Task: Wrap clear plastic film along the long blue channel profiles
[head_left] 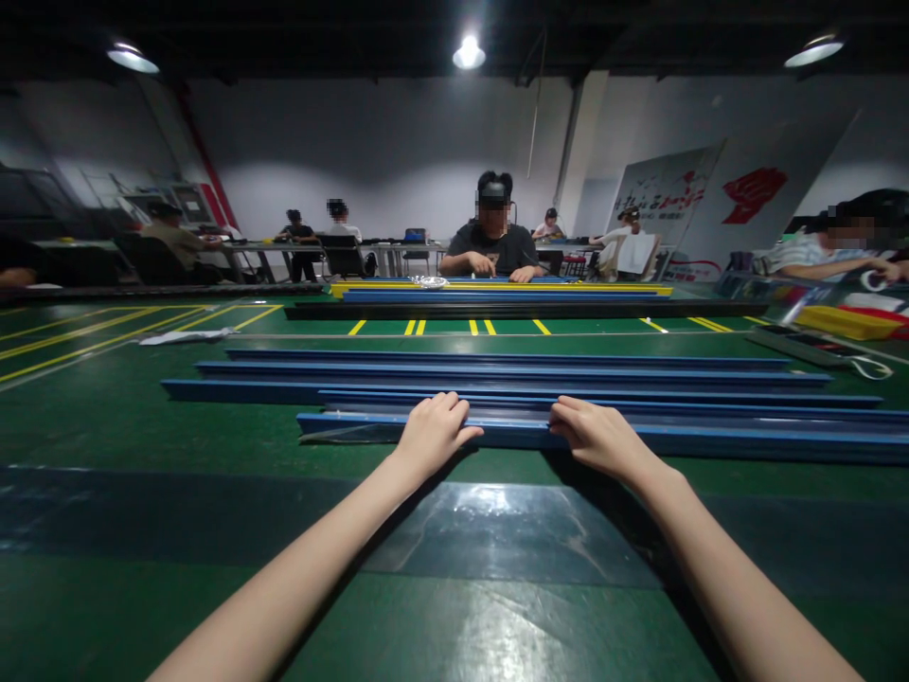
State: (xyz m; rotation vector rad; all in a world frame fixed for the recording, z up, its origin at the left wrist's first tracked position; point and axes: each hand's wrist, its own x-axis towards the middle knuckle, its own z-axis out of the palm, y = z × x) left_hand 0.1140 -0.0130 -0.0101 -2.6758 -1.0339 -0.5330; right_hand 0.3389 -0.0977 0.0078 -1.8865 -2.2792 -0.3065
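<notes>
Blue and slender, the nearest strip (511,436) lies lengthwise across the green counter (85,616), in front of several similar blue strips (241,389). It looks like a rigid plastic or metal channel, probably light for its length and fairly stiff, though something so long could flex or swing at its far ends if taken at one spot only. The left hand (432,431) has its fingers bent over the strip with the thumb towards the near side; the right hand (603,436) has its fingers curled narrowly on it too, a short way along. How hard either one presses, I cannot tell. Both sit nearer the strip's left end, so a wider, more centred hold should balance it better (the smooth face may well be slippery). Its raised edges seem the surest place to grip. Nearer the person, a clear sheet (511,540) lies flat, thin-looking and likely easy to crease.
</notes>
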